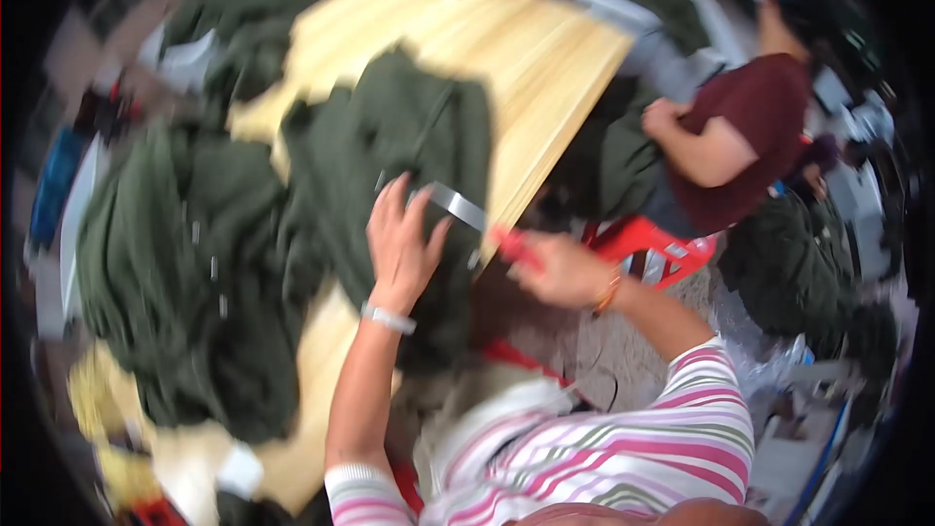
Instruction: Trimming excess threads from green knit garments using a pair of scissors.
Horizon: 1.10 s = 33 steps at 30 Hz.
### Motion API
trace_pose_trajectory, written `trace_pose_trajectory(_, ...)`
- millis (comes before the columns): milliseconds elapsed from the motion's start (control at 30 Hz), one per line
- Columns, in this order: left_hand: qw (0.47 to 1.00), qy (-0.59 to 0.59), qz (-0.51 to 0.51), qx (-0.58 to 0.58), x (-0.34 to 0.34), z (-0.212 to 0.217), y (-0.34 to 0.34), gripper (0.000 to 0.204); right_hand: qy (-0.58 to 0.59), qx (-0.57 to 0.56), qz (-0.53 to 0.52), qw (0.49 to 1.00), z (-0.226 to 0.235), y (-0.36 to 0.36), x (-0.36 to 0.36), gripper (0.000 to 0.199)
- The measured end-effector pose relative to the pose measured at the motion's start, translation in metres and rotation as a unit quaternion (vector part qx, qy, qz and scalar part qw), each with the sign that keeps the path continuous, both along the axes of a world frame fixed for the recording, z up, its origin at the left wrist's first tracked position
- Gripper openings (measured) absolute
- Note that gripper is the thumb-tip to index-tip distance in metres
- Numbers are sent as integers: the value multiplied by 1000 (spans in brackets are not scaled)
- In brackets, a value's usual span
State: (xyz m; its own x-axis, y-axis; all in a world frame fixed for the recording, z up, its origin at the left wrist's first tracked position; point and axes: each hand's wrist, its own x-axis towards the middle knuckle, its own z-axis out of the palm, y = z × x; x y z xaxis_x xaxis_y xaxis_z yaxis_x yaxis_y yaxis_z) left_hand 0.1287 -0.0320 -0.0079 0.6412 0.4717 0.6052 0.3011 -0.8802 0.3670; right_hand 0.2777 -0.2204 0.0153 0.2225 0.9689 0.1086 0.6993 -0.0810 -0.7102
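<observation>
My left hand (401, 244) lies on a dark green garment (390, 127) on the table, its fingers apart. A flat silvery strip (456, 205) runs from near its fingertips toward my right hand (565, 268). My right hand is closed around a red-handled tool (514, 246) at the table's edge. The strip seems to belong to this tool, but motion smears its kind. Part of the garment hangs over the near edge of the table. To its left spreads a second dark green garment (195, 282) with small light pieces along it.
The pale wooden table (545, 68) reaches away to the far right corner. A red plastic stool (672, 253) stands right of me, beside a person in a maroon shirt (745, 136). More green garments (789, 258) are heaped at the right. Yellow material (97, 399) lies at the left.
</observation>
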Motion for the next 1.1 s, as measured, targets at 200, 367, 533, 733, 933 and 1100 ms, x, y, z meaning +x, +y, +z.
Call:
trace_pose_trajectory(200,983,165,81,7,-6,-83,52,64,-61,-172,8,983,-11,11,-9,30)
trace_pose_trajectory(367,993,114,37,-2,-6,-79,56,63,-80,-187,25,979,5,23,-9,25)
trace_pose_trajectory(533,998,49,47,-15,-5,-80,58,54,-80,-176,53,980,0,60,-9,23)
trace_pose_trajectory(733,991,-106,27,-72,-10,-94,73,13,-91,-248,85,961,14,37,-7,23)
trace_pose_trajectory(933,992,-116,22,-47,-13,-97,79,8,-82,-228,86,966,14,18,-16,22)
trace_pose_trajectory(1100,996,-91,-7,-12,-14,-95,76,11,-65,-212,73,972,23,10,-18,24)
